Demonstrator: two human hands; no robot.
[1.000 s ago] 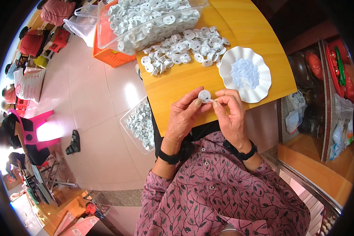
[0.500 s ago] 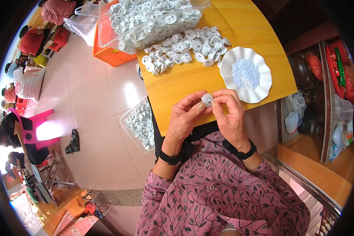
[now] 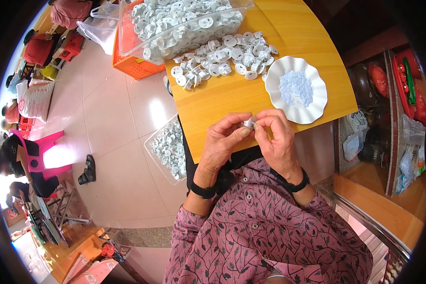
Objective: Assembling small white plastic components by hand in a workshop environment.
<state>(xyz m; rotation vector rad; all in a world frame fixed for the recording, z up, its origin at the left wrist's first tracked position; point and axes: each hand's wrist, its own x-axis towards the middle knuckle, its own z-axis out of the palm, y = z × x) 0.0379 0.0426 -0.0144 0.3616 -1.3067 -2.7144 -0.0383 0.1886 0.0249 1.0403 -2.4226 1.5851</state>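
Above the table's near edge, my left hand [image 3: 223, 137] grips a small white plastic part [image 3: 249, 123] between thumb and fingers. The part is tilted and mostly covered by the fingertips. My right hand [image 3: 275, 135] is closed in a pinch against the part's right side; whether a tiny piece sits between thumb and forefinger is hidden. To the right, a white scalloped plate [image 3: 318, 97] bears a pile of small pale bluish chips [image 3: 294, 85]. Beyond my hands, a heap of similar white round parts [image 3: 222, 59] lies on the yellow wooden table [image 3: 213, 99].
A clear bin [image 3: 184, 31] full of white parts rests by an orange crate [image 3: 139, 68] at the far left. On the floor left of the table stands a clear tray [image 3: 168, 151] of parts. Shelves [image 3: 378, 142] are at right; a pink stool [image 3: 35, 151] and people are at left.
The white part has tipped between my fingers, so its round face no longer faces up. Both hands stay in nearly the same place.
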